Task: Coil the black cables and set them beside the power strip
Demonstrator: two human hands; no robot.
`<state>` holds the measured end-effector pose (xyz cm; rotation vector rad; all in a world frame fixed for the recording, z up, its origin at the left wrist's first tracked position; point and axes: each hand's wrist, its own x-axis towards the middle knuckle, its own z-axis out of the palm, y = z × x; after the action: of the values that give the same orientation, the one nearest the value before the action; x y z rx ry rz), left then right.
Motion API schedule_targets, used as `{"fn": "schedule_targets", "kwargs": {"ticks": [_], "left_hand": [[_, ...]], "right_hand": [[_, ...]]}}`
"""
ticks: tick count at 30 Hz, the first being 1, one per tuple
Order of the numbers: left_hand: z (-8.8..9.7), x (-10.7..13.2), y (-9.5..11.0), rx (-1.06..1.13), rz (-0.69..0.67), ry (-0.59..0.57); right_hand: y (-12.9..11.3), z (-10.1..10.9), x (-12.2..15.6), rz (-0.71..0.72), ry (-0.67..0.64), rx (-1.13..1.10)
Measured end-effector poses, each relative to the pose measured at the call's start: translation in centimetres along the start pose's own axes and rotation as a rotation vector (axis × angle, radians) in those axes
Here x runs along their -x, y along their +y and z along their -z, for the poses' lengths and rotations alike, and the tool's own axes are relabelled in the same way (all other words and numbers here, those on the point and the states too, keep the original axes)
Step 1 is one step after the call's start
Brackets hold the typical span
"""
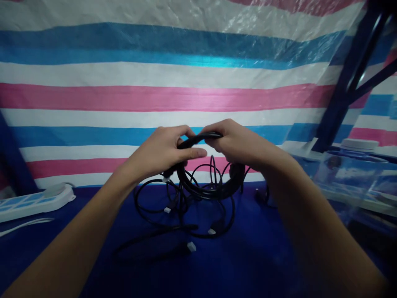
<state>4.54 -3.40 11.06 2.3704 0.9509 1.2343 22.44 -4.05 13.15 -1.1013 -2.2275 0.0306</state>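
Both of my hands hold up a coiled black cable (208,193) above the blue table. My left hand (167,150) grips the coil's left side, its thumb stretched across the front of the loop. On the upper right, my right hand (232,140) closes around the same bundle, with its fingertips partly hidden behind the cable. Below and behind the coil lies a tangle of thinner black cables (145,211). Several pale-ended plugs show among them, including one plug (191,247) near the front.
A white power strip (37,202) lies at the left with a white cord (26,224) in front. At the right stands a clear plastic container (347,178), near a white lid (359,145). Striped sheeting (155,99) hangs behind the blue table (242,265), beside a dark metal post (344,87).
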Motion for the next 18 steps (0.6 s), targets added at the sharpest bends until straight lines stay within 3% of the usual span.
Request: {"fn": "schedule_targets", "kwargs": {"ticks": [3, 7, 13, 15, 18], "left_hand": [[-0.5, 0.2, -0.5, 0.227, 0.088, -0.201], [-1.9, 0.2, -0.7, 0.466, 0.098, -0.184], [-3.5, -0.9, -0.7, 0.649, -0.073, 0.261], [-3.0, -1.1, -1.0, 0.665, -0.062, 0.286], [-1.6, -1.1, -1.6, 0.654, 0.01, 0.16]], "right_hand": [[0.0, 0.9, 0.7, 0.001, -0.194, -0.113], [-0.1, 1.2, 1.2, 0.007, -0.268, -0.277], [0.1, -0.2, 0.3, -0.07, 0.033, -0.588], [0.1, -0.4, 0.1, -0.105, 0.109, -0.591], [0.2, -0.5, -0.1, -0.126, 0.193, -0.445]]}}
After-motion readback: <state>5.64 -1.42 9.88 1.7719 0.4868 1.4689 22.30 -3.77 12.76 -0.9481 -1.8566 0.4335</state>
